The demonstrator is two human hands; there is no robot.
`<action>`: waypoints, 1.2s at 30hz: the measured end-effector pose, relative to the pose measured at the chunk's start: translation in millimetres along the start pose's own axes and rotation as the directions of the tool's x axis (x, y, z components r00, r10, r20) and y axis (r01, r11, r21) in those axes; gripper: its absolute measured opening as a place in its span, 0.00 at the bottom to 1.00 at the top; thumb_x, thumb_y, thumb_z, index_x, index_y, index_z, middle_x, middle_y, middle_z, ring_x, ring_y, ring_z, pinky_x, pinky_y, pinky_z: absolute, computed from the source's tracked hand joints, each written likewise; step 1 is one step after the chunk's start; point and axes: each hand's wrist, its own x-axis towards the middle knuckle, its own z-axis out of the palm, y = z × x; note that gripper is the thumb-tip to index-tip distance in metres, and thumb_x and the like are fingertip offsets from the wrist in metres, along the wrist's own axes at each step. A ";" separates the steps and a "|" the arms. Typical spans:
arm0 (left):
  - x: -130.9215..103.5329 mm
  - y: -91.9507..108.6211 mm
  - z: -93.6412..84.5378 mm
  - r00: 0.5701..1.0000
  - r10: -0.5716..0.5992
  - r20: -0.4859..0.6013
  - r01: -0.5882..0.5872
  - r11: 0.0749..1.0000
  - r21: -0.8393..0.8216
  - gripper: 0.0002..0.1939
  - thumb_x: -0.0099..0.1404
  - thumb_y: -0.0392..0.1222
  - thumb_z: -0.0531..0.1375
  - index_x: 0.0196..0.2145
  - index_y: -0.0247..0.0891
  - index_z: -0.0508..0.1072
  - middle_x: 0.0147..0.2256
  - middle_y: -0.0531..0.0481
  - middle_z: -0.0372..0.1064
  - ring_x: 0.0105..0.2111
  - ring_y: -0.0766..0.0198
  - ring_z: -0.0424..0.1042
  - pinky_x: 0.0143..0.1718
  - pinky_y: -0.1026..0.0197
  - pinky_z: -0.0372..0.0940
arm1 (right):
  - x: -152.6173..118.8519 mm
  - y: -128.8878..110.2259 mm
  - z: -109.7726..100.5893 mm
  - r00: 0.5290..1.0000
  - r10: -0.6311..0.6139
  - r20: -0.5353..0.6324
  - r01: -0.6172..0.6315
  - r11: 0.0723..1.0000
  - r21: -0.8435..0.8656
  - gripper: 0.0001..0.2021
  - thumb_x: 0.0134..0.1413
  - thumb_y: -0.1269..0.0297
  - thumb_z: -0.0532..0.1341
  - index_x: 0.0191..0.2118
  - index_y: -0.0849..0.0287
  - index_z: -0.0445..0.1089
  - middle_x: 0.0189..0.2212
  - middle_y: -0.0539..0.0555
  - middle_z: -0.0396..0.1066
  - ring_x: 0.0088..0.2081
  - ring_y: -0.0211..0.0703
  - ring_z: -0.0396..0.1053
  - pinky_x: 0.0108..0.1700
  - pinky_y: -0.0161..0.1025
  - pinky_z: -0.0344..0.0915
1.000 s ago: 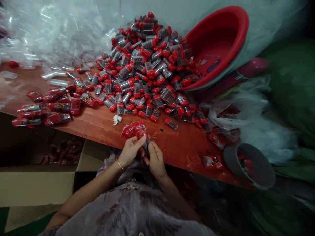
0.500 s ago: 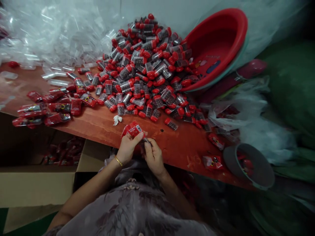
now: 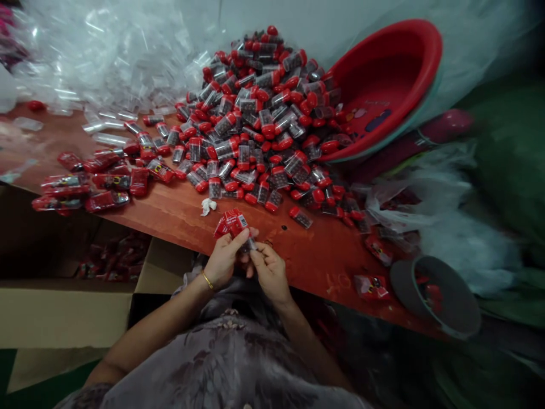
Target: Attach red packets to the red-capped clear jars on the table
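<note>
A fanned stack of red printed packets (image 3: pixel 230 221), one with a barcode, is gripped in my left hand (image 3: pixel 222 262) over the table's front edge. Between both hands shows a small clear container (image 3: pixel 247 245) with dark contents, partly covered by the fingers. My right hand (image 3: pixel 271 276) pinches its near end with thumb and fingertips. Beyond my hands rises a big pile of similar red-capped containers (image 3: pixel 242 133). One such container (image 3: pixel 300 217) lies apart at the pile's front. A crumpled white scrap (image 3: pixel 208 206) sits left of the pile's near edge.
Filled red packets (image 3: pixel 108 180) lie at the left on the orange table (image 3: pixel 170 215). Clear empty tubes (image 3: pixel 123 79) heap behind them. A red basin (image 3: pixel 395 85) leans at the back right. A grey tub (image 3: pixel 402 289) stands right; an open cardboard box (image 3: pixel 63 315) is below left.
The whole view has shifted slightly, so things sit a little further right. The small container shows more between my hands; both hands keep their hold.
</note>
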 end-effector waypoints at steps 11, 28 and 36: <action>-30.5 40.1 -75.5 0.961 -0.041 -0.275 -0.010 0.983 -0.181 0.08 0.61 0.46 0.60 0.36 0.39 0.74 0.34 0.50 0.77 0.34 0.63 0.75 0.36 0.61 0.69 | 44.1 -2.3 -32.5 0.905 -0.408 -0.118 0.146 0.560 -0.816 0.15 0.60 0.56 0.51 0.41 0.60 0.70 0.38 0.60 0.74 0.41 0.48 0.69 0.46 0.45 0.65; 26.8 9.2 -44.8 0.757 0.584 0.294 -0.281 -0.116 0.953 0.20 0.56 0.49 0.63 0.46 0.41 0.75 0.56 0.40 0.64 0.60 0.44 0.55 0.60 0.40 0.48 | 26.7 51.8 -71.6 0.876 -0.469 -0.117 0.009 0.258 -0.966 0.23 0.60 0.56 0.49 0.55 0.66 0.62 0.59 0.68 0.58 0.62 0.57 0.50 0.58 0.57 0.55; 44.1 7.7 -59.7 0.778 0.560 0.284 -0.120 -0.311 0.943 0.13 0.64 0.47 0.55 0.42 0.47 0.78 0.52 0.44 0.69 0.59 0.46 0.58 0.59 0.40 0.47 | 30.5 54.7 -75.3 0.826 -0.550 -0.125 0.038 0.275 -0.961 0.21 0.60 0.56 0.51 0.52 0.66 0.64 0.55 0.69 0.63 0.59 0.58 0.57 0.55 0.57 0.58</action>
